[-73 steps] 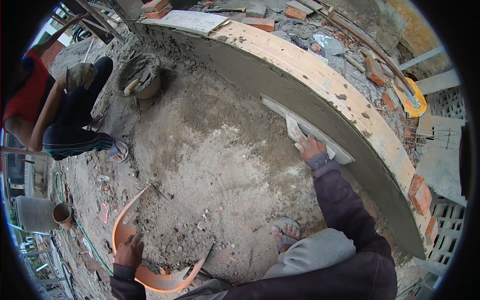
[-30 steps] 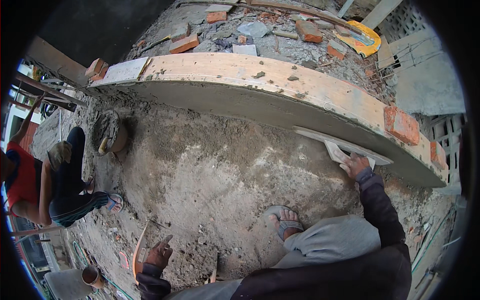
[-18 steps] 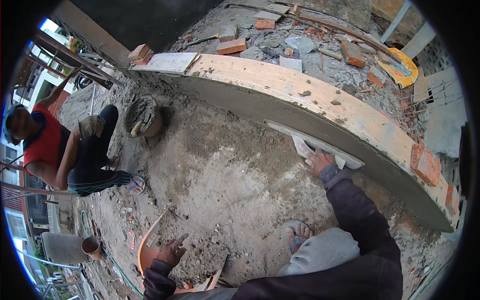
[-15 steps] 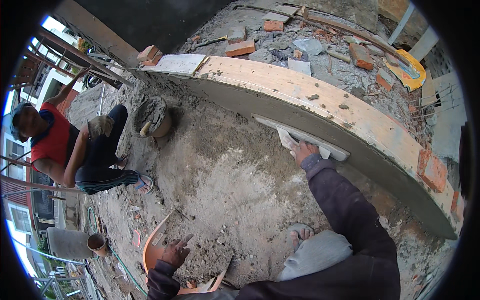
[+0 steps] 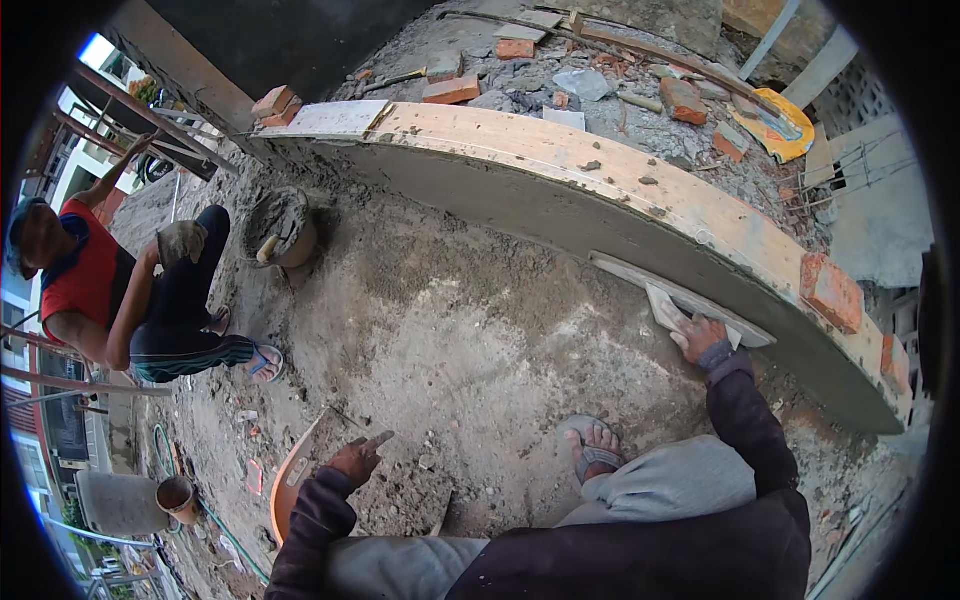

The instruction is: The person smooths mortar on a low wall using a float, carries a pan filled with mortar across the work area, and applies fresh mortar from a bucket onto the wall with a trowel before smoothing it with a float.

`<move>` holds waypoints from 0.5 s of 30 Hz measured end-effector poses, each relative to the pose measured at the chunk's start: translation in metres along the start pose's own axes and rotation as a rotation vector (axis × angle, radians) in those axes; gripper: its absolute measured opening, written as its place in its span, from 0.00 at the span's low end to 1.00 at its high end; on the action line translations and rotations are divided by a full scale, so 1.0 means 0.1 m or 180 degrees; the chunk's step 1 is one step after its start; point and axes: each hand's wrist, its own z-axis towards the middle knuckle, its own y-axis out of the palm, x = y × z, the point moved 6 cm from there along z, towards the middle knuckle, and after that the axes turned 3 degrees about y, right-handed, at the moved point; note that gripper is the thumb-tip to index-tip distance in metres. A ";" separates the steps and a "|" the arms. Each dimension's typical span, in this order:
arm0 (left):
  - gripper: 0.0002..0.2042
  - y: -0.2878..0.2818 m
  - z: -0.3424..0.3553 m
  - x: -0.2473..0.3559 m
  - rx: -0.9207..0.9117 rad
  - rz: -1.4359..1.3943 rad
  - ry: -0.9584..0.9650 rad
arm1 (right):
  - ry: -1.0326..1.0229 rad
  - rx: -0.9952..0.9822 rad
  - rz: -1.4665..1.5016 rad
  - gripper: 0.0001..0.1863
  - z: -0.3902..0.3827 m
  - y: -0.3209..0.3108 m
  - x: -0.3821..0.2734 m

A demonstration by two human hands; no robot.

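Observation:
My right hand [image 5: 703, 340] is closed around the handle of a long, pale plastering float [image 5: 618, 266]. The float's flat side lies against the smooth wet grey mortar face [image 5: 500, 205] of a low wall, towards its right end. Along the wall's top runs a wooden board [image 5: 530, 145] dotted with mortar crumbs. My left hand [image 5: 358, 458] hangs over the ground at the lower left with a finger stretched out, holding nothing. Beside it lies a curved orange plastic piece [image 5: 288, 492], partly hidden by my sleeve.
A bucket of mortar [image 5: 308, 250] with a handled tool in it stands near the wall's left end. A crouching person in red [image 5: 95, 265] is at the left. Loose bricks [image 5: 832, 292] sit on the board's ends. Rubble and a yellow sack [image 5: 780, 128] lie behind the wall.
My right hand has slid the float rightward along the mortar face. My left hand has risen a little, still empty. The view has turned slightly, shifting the surroundings leftward.

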 end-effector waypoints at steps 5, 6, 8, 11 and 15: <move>0.24 0.01 -0.28 -0.25 0.0050 0.0370 -0.0492 | 0.0482 -0.0532 -0.0291 0.29 -1.07 0.00 1.14; 0.24 0.04 -0.36 -0.31 0.0016 0.0355 -0.0694 | 0.0624 -0.0645 -0.0236 0.30 -1.25 -0.06 1.29; 0.24 0.04 -0.46 -0.31 0.0211 0.0350 -0.0432 | 0.0585 -0.0483 -0.0138 0.34 -1.53 -0.18 1.35; 0.23 0.10 -0.53 -0.29 0.0135 0.0551 -0.0588 | -0.0136 0.0586 -0.0439 0.33 -1.76 -0.31 0.88; 0.19 0.19 -0.44 0.08 0.0152 0.0119 -0.0463 | -0.0571 0.0485 0.0606 0.31 -1.44 -0.08 -0.09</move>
